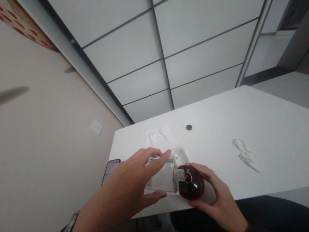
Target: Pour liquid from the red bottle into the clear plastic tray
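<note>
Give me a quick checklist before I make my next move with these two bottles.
1. Left hand gripping the clear bottle: ok.
2. Right hand around the dark round bottle: ok.
3. Clear bottle's neck at the dark bottle's opening: ok.
4. Neck touching the rim of that opening: cannot tell.
5. Liquid level inside the clear bottle: cannot tell.
6. Small dark cap on the table, apart from both bottles: ok.
</note>
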### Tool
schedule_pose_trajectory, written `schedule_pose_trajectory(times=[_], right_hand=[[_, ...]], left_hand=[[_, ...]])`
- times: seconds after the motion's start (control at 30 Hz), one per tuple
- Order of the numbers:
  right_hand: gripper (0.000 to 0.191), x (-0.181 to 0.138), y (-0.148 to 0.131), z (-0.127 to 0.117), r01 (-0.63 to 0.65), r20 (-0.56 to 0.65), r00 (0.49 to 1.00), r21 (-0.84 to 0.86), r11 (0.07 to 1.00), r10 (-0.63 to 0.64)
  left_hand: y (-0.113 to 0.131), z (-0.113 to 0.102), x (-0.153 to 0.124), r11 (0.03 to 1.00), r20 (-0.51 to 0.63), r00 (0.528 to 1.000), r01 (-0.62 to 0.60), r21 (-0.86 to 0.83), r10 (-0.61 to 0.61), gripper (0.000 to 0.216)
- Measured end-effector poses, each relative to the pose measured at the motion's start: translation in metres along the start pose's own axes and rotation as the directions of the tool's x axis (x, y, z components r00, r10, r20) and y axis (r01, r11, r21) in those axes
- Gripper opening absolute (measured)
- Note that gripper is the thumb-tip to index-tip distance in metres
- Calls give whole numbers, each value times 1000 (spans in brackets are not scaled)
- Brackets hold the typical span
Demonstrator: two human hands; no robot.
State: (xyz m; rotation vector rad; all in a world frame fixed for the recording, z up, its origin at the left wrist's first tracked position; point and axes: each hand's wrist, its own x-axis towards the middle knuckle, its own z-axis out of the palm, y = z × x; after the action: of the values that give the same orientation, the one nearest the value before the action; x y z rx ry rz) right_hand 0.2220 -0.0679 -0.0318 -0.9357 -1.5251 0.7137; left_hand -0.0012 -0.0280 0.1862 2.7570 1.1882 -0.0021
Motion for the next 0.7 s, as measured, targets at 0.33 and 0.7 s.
schedule_pose_trajectory(times=[0.33, 0.7], right_hand=[[70, 4, -6, -5, 17, 11, 1000, -43, 999, -16], [66, 7, -9, -4, 30, 14, 999, -16, 999, -30]], left_hand=[[0, -1, 0, 1000, -4, 1000, -6, -4, 6, 91], [2, -4, 1, 1000, 23, 1000, -17, 14, 16, 90]])
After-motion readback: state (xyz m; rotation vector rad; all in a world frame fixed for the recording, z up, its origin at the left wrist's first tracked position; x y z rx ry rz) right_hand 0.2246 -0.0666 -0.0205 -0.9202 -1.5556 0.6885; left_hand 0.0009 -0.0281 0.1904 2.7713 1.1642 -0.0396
